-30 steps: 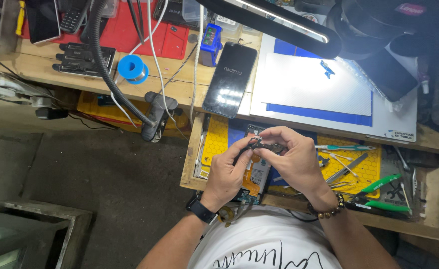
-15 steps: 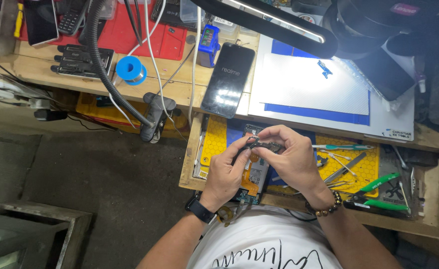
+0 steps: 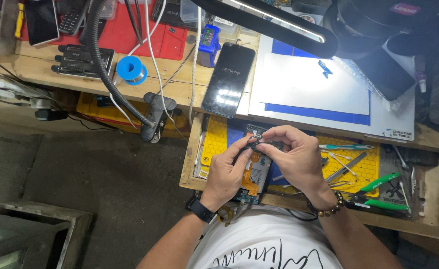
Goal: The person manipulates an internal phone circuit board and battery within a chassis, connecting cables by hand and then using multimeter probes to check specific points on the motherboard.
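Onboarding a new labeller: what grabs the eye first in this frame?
Centre frame, the left hand and right hand pinch a small dark part together above an opened phone lying in a pulled-out drawer. Just above, a black smartphone lies screen up on the wooden bench, beside a brightly lit white and blue mat under a lamp bar. Green-handled tools lie in the drawer to the right.

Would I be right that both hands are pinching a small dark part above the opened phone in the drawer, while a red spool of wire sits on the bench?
Not quite: the head view shows the spool of wire is blue, not red. Both the left hand and right hand do pinch the small dark part above the opened phone.
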